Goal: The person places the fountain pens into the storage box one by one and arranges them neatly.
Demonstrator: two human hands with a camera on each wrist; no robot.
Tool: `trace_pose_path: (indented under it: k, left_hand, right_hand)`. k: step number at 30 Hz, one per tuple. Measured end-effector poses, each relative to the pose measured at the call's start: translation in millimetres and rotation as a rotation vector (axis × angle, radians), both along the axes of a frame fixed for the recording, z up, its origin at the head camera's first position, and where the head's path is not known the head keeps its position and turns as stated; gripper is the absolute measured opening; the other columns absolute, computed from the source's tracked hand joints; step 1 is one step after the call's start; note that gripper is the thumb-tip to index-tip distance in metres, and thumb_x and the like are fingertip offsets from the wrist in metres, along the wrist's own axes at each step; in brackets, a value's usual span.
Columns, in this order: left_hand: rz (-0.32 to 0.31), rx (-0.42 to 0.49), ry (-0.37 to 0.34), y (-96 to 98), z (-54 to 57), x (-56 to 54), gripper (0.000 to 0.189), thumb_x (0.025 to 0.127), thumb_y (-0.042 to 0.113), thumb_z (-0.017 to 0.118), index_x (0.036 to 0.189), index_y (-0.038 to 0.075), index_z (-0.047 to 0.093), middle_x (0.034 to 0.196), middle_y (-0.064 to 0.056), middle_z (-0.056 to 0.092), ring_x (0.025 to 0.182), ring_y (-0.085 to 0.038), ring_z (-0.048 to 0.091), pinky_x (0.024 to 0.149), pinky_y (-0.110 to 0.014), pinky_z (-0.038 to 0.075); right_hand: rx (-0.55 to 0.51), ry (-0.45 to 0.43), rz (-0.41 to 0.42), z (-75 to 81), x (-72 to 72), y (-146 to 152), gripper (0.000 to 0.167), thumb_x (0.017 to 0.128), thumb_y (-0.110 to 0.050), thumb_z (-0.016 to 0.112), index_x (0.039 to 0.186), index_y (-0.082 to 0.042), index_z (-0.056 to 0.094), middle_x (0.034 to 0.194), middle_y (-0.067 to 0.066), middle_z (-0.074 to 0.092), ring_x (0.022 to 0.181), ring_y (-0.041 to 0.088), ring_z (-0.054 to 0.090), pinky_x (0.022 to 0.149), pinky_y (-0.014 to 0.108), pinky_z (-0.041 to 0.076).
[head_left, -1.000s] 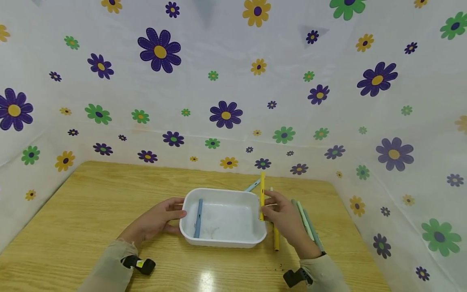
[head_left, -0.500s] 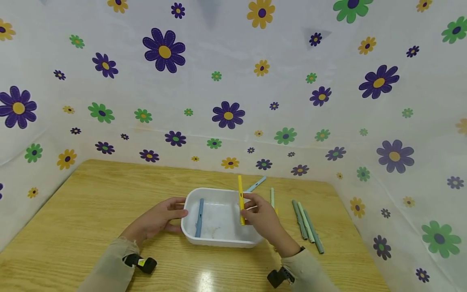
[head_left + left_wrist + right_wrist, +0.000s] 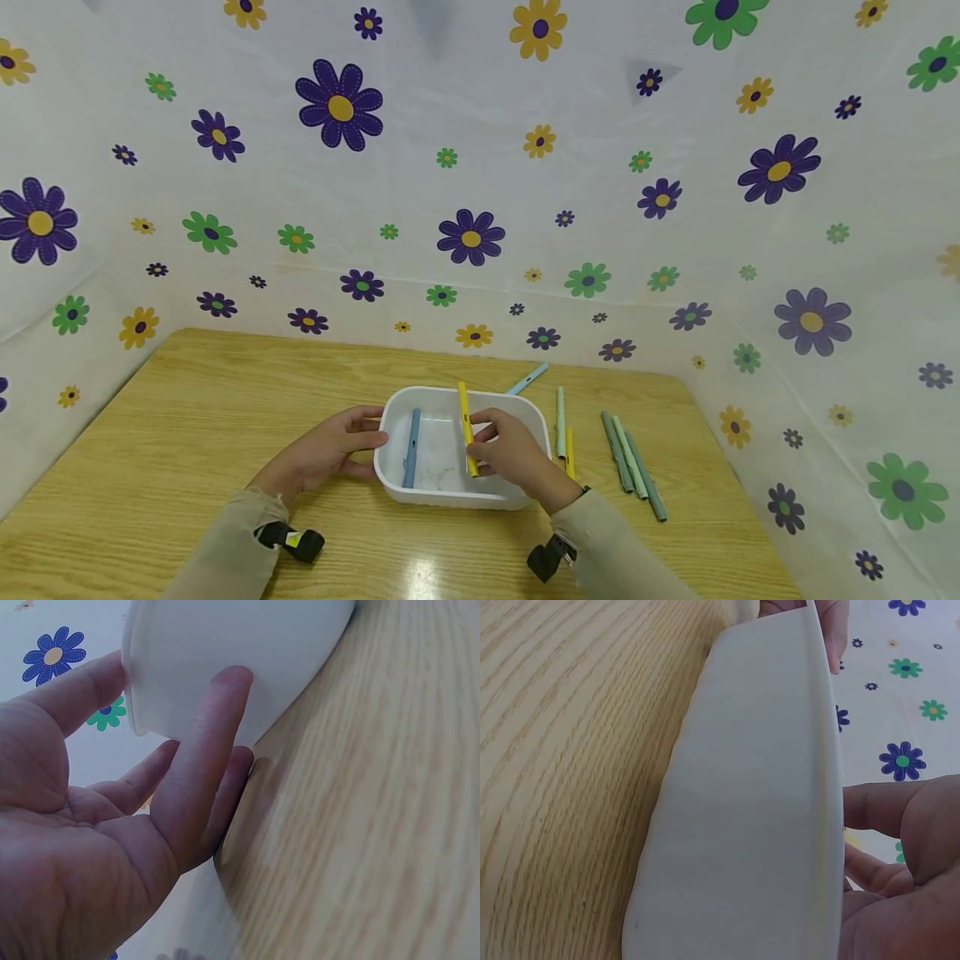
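My right hand (image 3: 504, 451) pinches a yellow pen (image 3: 465, 421) between thumb and fingers, over the inside of a white plastic tub (image 3: 536, 479). The pen stands nearly lengthwise, its near end low in the tub. A blue pen (image 3: 412, 450) lies inside near the left wall. At the tub's left end, my left hand (image 3: 341, 446) holds it, thumb over the rim and fingers against the outer side; the left wrist view shows these fingers (image 3: 202, 742) on the white wall. In the right wrist view, the tub wall (image 3: 735, 787) hides the pen and part of the right hand (image 3: 907, 877).
Right of the tub lie a pale green pen (image 3: 560, 421) and another yellow pen (image 3: 570, 454). A light blue pen (image 3: 528, 378) rests behind it. Several green pens (image 3: 632, 467) lie farther right on the wooden table (image 3: 285, 375). A flowered curtain (image 3: 405, 192) stands behind.
My right hand has carried the yellow pen leftward from the tub's right rim to over its middle and lowered it. The left hand stays on the tub.
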State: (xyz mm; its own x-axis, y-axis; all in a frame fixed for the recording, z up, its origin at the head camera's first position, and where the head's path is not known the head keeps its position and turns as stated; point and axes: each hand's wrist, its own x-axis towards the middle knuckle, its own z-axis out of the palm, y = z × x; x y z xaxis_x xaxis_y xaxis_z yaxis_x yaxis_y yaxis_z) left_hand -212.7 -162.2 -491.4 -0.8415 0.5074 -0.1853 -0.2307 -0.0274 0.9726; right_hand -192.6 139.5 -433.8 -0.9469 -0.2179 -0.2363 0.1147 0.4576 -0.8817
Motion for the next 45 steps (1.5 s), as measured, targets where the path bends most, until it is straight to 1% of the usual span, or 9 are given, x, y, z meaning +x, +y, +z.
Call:
trace_pose_path:
  k: [3, 10, 13, 18, 25, 29, 33, 39, 45]
  left_hand:
    - [0.001, -0.002, -0.004, 0.4, -0.1, 0.0, 0.073, 0.103, 0.021, 0.068, 0.159, -0.004, 0.028, 0.146, -0.032, 0.045, 0.118, -0.03, 0.065, 0.091, -0.048, 0.062]
    - [0.019, -0.011, -0.018, -0.5, -1.0, -1.5, 0.071, 0.103, 0.02, 0.067, 0.158, -0.003, 0.029, 0.147, -0.031, 0.045, 0.118, -0.031, 0.065, 0.091, -0.05, 0.062]
    - [0.018, -0.011, -0.021, -0.4, -2.0, -2.3, 0.071, 0.103, 0.021, 0.067, 0.158, -0.003, 0.03, 0.147, -0.031, 0.045, 0.118, -0.03, 0.065, 0.091, -0.05, 0.062]
    - [0.022, -0.013, -0.024, 0.8, -1.4, -2.1, 0.072, 0.102, 0.021, 0.069, 0.158, -0.003, 0.03, 0.147, -0.03, 0.046, 0.119, -0.03, 0.065, 0.09, -0.05, 0.062]
    - [0.016, -0.009, -0.031, 3.0, 0.6, -2.9, 0.074, 0.101, 0.02, 0.069, 0.159, -0.003, 0.028, 0.15, -0.032, 0.042, 0.114, -0.032, 0.067, 0.09, -0.05, 0.062]
    - [0.024, -0.015, -0.031, 1.9, 1.9, -2.9, 0.073, 0.101, 0.019, 0.069, 0.159, -0.002, 0.03, 0.149, -0.031, 0.043, 0.113, -0.031, 0.068, 0.09, -0.05, 0.062]
    - [0.022, -0.011, -0.03, 0.9, 2.4, -2.4, 0.074, 0.101, 0.02, 0.07, 0.159, -0.003, 0.029, 0.149, -0.032, 0.043, 0.113, -0.031, 0.068, 0.09, -0.05, 0.062]
    - [0.02, -0.014, -0.027, 0.1, 0.5, -1.7, 0.073, 0.102, 0.02, 0.069, 0.159, -0.003, 0.029, 0.148, -0.033, 0.044, 0.113, -0.032, 0.068, 0.09, -0.05, 0.062]
    - [0.025, -0.028, -0.024, 0.3, 0.8, -1.6, 0.075, 0.102, 0.024, 0.069, 0.159, -0.002, 0.029, 0.147, -0.031, 0.045, 0.115, -0.031, 0.067, 0.09, -0.049, 0.062]
  right_hand:
    - [0.004, -0.039, 0.011, 0.5, 1.7, -2, 0.041, 0.093, 0.001, 0.072, 0.132, 0.0, 0.059, 0.097, 0.012, 0.059, 0.074, 0.019, 0.065, 0.067, 0.036, 0.066]
    - [0.048, -0.113, 0.082, -2.4, 5.0, -4, 0.036, 0.092, 0.0, 0.072, 0.126, 0.003, 0.059, 0.093, 0.013, 0.062, 0.073, 0.02, 0.069, 0.068, 0.038, 0.065]
    - [0.085, -0.135, 0.076, -5.2, 2.9, -9, 0.033, 0.091, -0.001, 0.073, 0.121, 0.003, 0.06, 0.091, 0.012, 0.065, 0.073, 0.018, 0.068, 0.066, 0.033, 0.063]
    - [0.163, -0.155, 0.066, -11.3, -2.1, -22, 0.03, 0.088, -0.002, 0.078, 0.113, -0.001, 0.06, 0.083, 0.01, 0.067, 0.067, 0.015, 0.064, 0.056, 0.024, 0.055]
    - [0.228, -0.131, 0.105, -13.8, -4.8, -28, 0.018, 0.087, -0.009, 0.081, 0.091, -0.004, 0.064, 0.072, 0.006, 0.069, 0.06, 0.012, 0.062, 0.05, 0.021, 0.048]
    - [0.277, -0.093, 0.145, -13.2, -5.9, -35, 0.019, 0.087, -0.015, 0.081, 0.082, -0.006, 0.065, 0.07, 0.004, 0.069, 0.058, 0.012, 0.06, 0.048, 0.021, 0.045]
    - [0.303, -0.079, 0.18, -14.7, -7.1, -44, 0.021, 0.088, -0.019, 0.08, 0.079, -0.008, 0.066, 0.069, 0.003, 0.07, 0.058, 0.011, 0.06, 0.049, 0.021, 0.044]
    - [0.299, -0.084, 0.193, -16.3, -6.2, -49, 0.024, 0.09, -0.021, 0.08, 0.075, -0.008, 0.067, 0.067, 0.004, 0.072, 0.059, 0.011, 0.062, 0.051, 0.02, 0.045]
    - [0.341, -0.047, 0.227, -7.4, -1.0, -39, 0.023, 0.092, -0.026, 0.077, 0.08, -0.009, 0.067, 0.07, 0.002, 0.072, 0.062, 0.012, 0.062, 0.054, 0.023, 0.047]
